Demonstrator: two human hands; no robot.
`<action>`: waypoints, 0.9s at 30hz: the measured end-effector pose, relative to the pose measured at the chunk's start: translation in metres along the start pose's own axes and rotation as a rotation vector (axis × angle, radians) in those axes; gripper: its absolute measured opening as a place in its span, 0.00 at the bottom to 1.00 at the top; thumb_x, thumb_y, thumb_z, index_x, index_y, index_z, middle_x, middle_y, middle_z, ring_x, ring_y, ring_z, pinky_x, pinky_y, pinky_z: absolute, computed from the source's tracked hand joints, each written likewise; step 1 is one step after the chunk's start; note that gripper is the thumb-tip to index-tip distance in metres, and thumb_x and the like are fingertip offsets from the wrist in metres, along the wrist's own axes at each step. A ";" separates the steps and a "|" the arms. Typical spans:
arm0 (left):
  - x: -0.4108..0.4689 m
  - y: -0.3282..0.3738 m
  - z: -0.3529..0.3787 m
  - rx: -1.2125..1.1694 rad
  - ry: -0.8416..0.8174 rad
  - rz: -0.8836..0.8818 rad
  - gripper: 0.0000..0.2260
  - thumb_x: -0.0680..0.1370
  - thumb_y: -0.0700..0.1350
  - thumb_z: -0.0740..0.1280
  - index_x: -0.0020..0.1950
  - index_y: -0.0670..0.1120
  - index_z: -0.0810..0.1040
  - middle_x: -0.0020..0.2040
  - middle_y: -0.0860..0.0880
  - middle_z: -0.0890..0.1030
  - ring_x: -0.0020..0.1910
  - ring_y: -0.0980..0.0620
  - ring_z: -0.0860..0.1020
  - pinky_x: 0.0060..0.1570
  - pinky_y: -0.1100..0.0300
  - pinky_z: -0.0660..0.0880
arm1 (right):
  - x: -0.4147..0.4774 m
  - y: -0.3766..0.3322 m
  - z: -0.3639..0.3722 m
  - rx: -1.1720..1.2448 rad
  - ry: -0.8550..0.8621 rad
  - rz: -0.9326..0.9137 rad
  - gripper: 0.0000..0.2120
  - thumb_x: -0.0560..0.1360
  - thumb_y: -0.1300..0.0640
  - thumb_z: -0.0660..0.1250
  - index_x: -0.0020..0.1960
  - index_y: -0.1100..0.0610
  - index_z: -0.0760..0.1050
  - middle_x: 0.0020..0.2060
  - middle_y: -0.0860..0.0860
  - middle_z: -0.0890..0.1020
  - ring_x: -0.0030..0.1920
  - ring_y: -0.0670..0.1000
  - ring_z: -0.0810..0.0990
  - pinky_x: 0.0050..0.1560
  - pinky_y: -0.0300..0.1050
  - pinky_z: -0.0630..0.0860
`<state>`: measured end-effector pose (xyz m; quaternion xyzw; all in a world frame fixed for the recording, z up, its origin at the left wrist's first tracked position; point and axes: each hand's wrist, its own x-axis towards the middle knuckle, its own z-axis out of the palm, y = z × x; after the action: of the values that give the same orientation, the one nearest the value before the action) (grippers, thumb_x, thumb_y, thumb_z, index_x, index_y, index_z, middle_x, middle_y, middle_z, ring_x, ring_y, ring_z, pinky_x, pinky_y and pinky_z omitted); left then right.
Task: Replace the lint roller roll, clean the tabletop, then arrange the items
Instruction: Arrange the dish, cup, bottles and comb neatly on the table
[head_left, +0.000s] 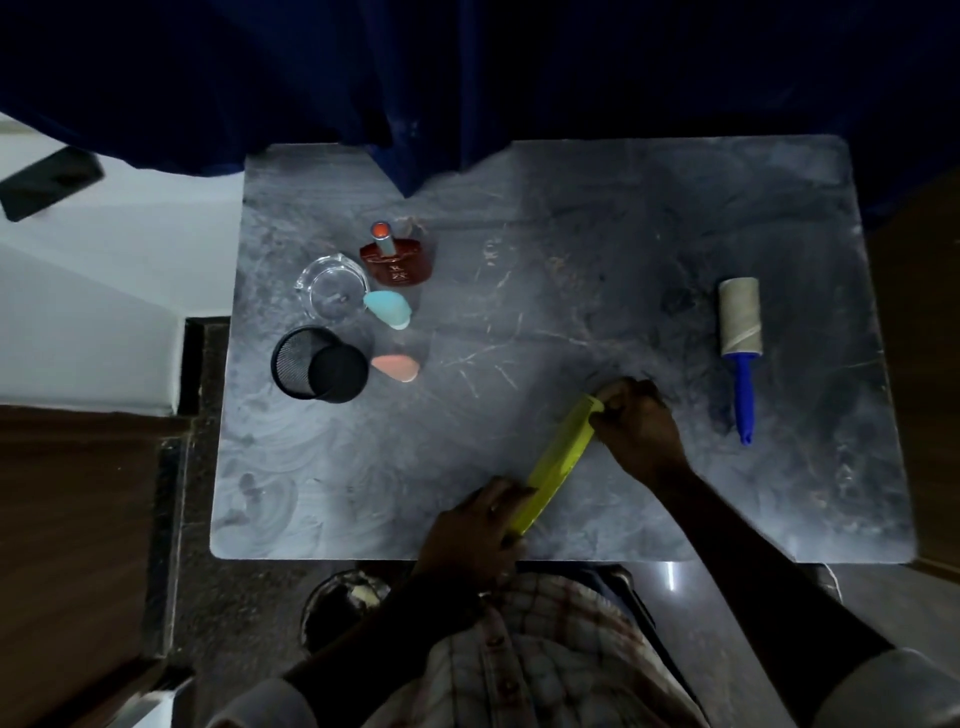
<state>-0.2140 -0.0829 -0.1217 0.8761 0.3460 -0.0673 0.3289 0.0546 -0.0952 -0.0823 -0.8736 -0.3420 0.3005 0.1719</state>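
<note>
The right hand (636, 426) pinches the far end of a long yellow-green comb (558, 462) between thumb and fingertips; the left hand (475, 525) closes over its near end at the table's front edge; so both hands are grasping the comb, which lies slanted from 7 o'clock to 1 o'clock just over the grey marble tabletop (571, 260). It looks like thin, stiff plastic, light and a little slick; a grip at both ends as here should keep it from twisting, though the toothed side may be sharp to press on.

Outward at 3 o'clock, well apart from the hands, lies the lint roller (740, 332), flat, its blue handle (744, 395) pointing toward the person and its roll bare brown cardboard; I judge it spent, so the refill step seems not yet done. It should be light and rigid; the handle is the place to take it, since a fresh roll would be sticky.

At 10 o'clock cluster a black mesh cup (319, 364), a clear glass dish (332, 286), a brown bottle (397, 260) and two sponges, teal (389, 307) and peach (397, 368); the glass is fragile and likely slippery.
</note>
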 end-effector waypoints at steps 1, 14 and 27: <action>-0.001 0.000 0.000 -0.009 -0.010 -0.007 0.30 0.72 0.64 0.68 0.74 0.64 0.70 0.67 0.61 0.71 0.56 0.59 0.81 0.34 0.61 0.81 | 0.002 0.002 -0.002 0.039 -0.012 0.024 0.12 0.71 0.61 0.76 0.51 0.65 0.80 0.51 0.64 0.81 0.56 0.64 0.80 0.55 0.56 0.78; 0.018 0.017 -0.047 -0.392 0.258 -0.213 0.26 0.76 0.59 0.72 0.73 0.62 0.70 0.66 0.64 0.78 0.59 0.64 0.79 0.55 0.65 0.77 | 0.035 -0.081 -0.031 0.840 -0.148 0.022 0.09 0.75 0.72 0.69 0.54 0.66 0.75 0.42 0.61 0.80 0.36 0.50 0.80 0.33 0.41 0.79; 0.074 0.001 -0.075 -0.553 0.489 -0.424 0.28 0.76 0.52 0.70 0.74 0.63 0.67 0.53 0.61 0.79 0.49 0.57 0.82 0.50 0.49 0.83 | 0.162 -0.173 0.020 0.579 -0.187 -0.073 0.12 0.75 0.69 0.72 0.41 0.56 0.73 0.39 0.58 0.79 0.30 0.51 0.78 0.24 0.42 0.79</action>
<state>-0.1664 0.0047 -0.0889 0.6547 0.5912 0.1718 0.4386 0.0514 0.1425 -0.0760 -0.7439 -0.2876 0.4584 0.3922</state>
